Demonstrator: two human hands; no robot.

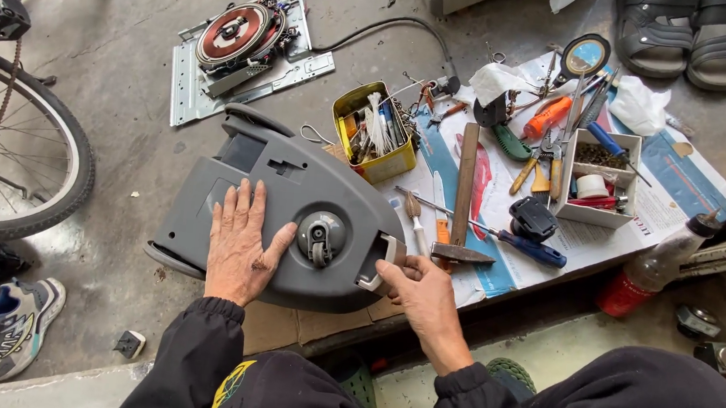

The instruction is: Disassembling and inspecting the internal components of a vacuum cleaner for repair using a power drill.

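Observation:
A grey plastic appliance housing (295, 181) lies bottom-up on the concrete floor in front of me, with a small swivel wheel (320, 237) in its middle. My left hand (241, 246) lies flat on the housing, fingers spread, just left of the wheel. My right hand (421, 292) grips the housing's pale handle piece (384, 263) at its right end. Both of my sleeves are black.
Newspaper (689, 184) to the right carries a hammer (464, 204), screwdrivers, pliers, a yellow tin (375, 132) of parts and a white box (597, 176). A round coil unit on a metal plate (242, 40) lies behind. A bicycle wheel (17, 156), shoes, sandals and a bottle (655, 269) surround the spot.

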